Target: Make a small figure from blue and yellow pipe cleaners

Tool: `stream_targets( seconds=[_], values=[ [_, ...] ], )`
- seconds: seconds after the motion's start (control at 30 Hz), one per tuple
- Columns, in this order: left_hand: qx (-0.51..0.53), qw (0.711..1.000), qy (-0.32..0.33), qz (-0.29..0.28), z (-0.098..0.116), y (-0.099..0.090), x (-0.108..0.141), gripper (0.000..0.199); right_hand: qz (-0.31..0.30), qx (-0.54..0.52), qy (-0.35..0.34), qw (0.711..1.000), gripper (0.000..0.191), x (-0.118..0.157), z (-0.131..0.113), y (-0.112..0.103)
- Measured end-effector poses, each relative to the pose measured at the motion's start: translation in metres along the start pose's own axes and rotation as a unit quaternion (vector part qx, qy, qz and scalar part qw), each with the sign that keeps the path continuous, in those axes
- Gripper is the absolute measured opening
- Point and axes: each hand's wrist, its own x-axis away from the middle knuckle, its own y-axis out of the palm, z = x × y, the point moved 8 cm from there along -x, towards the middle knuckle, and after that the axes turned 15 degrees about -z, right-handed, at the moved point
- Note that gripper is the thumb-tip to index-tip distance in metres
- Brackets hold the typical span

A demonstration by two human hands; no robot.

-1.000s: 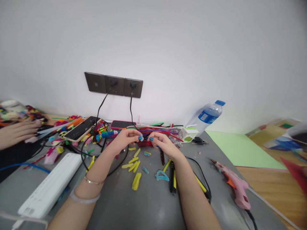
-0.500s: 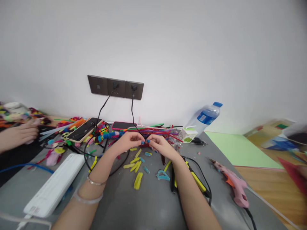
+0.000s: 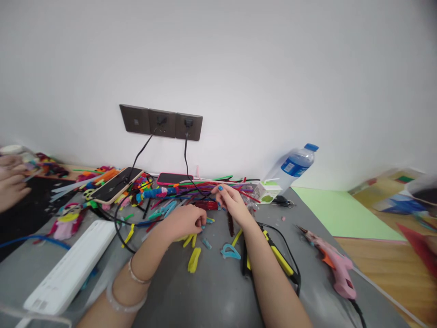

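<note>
The left hand (image 3: pixel 187 221) and right hand (image 3: pixel 232 202) curl their fingers, any grip unclear; brushing low, the left's could scatter yellow pieces (image 3: pixel 194 260) beside them.

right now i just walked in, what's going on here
A person is working with small fuzzy pieces at a grey table. Their left hand is down by the yellow pieces, fingers curled; the right hand is raised in front of the coloured stems. Whether either holds anything is too small to tell. A light-blue loop lies near the right forearm, and a pink glue gun lies farther right. Another person's hands show at the left edge.
</note>
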Motion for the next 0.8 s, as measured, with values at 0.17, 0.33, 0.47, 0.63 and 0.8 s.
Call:
stream_targets(
  seconds=[0.17, 0.33, 0.47, 0.63, 0.8],
  values=[
    [-0.023, 1.000, 0.001, 0.007, -0.004, -0.001, -0.001, 0.013, 0.016, -0.007, -0.003, 1.000, 0.041, -0.001, -0.001, 0.000],
    [0.013, 0.996, 0.080, 0.040, 0.007, -0.011, 0.000, 0.009, 0.021, -0.025, -0.010, 0.999, 0.039, -0.002, -0.001, 0.000],
    [0.120, 0.980, 0.098, 0.124, 0.003, -0.032, 0.005, 0.008, 0.009, -0.027, -0.008, 1.000, 0.038, -0.002, 0.002, 0.001],
    [0.299, 0.916, 0.107, 0.243, -0.021, -0.047, 0.003, 0.011, -0.040, -0.050, -0.017, 0.998, 0.031, -0.004, 0.003, 0.011],
    [0.481, 0.845, 0.108, 0.208, -0.035, -0.034, -0.009, 0.030, -0.057, -0.061, -0.034, 0.996, 0.023, -0.003, 0.000, 0.016]
  ],
)
